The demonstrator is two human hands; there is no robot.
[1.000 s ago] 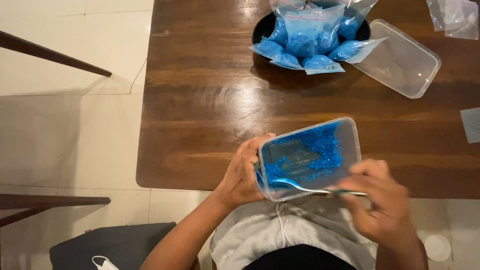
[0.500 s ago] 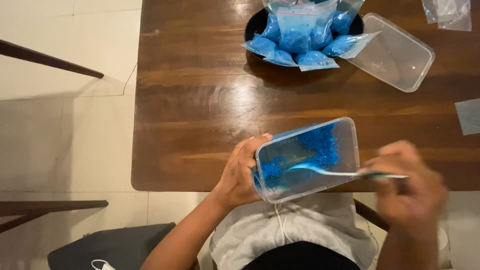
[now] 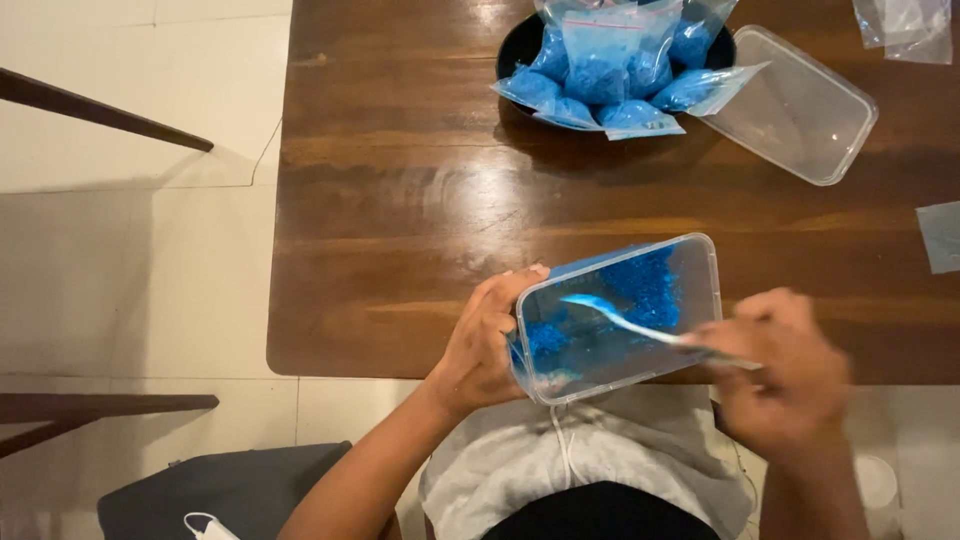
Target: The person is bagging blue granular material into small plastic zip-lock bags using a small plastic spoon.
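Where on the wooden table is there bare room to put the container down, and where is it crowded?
The wooden table is bare across its left half, from the left edge to the black bowl of blue bags, and in the middle strip between that bowl and the held container. The far right is crowded: the empty clear container and loose plastic bags.

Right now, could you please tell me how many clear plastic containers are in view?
2: one container with blue granules held tilted by the left hand at the table's near edge, one empty container lying beside the black bowl.
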